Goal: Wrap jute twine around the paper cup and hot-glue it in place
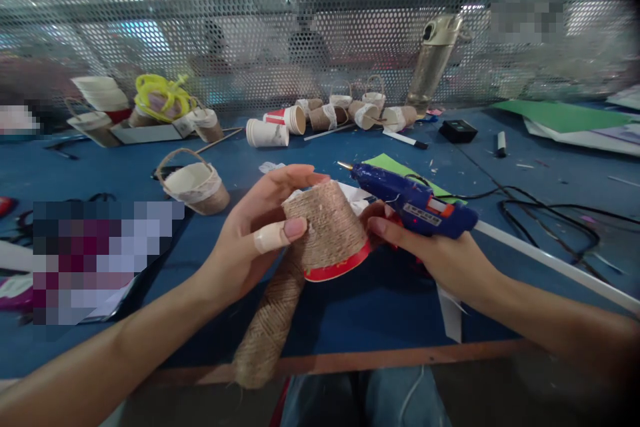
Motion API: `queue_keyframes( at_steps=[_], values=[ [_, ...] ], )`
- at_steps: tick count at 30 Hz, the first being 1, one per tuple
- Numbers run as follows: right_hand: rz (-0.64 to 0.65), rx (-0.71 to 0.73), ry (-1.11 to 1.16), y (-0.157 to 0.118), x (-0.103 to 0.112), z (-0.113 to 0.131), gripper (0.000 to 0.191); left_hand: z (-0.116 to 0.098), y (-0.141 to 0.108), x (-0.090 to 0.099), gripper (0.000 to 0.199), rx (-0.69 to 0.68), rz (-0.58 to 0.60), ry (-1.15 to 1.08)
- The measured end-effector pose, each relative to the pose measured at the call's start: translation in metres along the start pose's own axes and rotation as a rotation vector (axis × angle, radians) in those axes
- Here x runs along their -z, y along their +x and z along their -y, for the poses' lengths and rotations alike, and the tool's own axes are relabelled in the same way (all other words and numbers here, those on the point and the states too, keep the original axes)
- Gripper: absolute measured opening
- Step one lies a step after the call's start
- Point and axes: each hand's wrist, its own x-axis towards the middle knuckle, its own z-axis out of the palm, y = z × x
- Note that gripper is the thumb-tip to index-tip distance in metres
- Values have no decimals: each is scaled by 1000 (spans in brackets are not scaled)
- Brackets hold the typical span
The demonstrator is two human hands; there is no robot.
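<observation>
My left hand [260, 227], with a bandage round its thumb, grips a paper cup [330, 233] wrapped in twine. The cup is tilted, its mouth facing down toward me, and a red band shows uncovered along the rim. In my right hand [440, 247] is a blue hot glue gun [410, 200], its metal nozzle pointing left above the cup. A white glue stick [550, 257] runs out of its back end. My right fingertips are close to the cup's right side; whether they touch it is unclear. Below the cup a spool of jute twine [270, 327] juts over the table's front edge.
A finished twine basket [197, 187] with a handle stands at left. Several small twine baskets [360, 113] and paper cups [267, 133] line the back, near a water bottle [435, 60]. Black cables [550, 213] lie at right. A perforated metal screen [280, 27] rises behind.
</observation>
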Motion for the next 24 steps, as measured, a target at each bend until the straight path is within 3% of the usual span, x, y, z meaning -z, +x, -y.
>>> queue_keyframes(
  at_steps=[5,11,16,24],
  values=[
    [26,-67,91,0,0,-3,12,0,-1,2,23,-48,45,9],
    [49,-86,221,3,5,-13,13,-4,0,2,19,28,-52,56],
    [67,-71,240,3,8,-15,18,-5,2,3,24,103,-87,45],
    [89,1,95,-4,6,-8,11,0,2,1,48,130,-171,80]
  ],
)
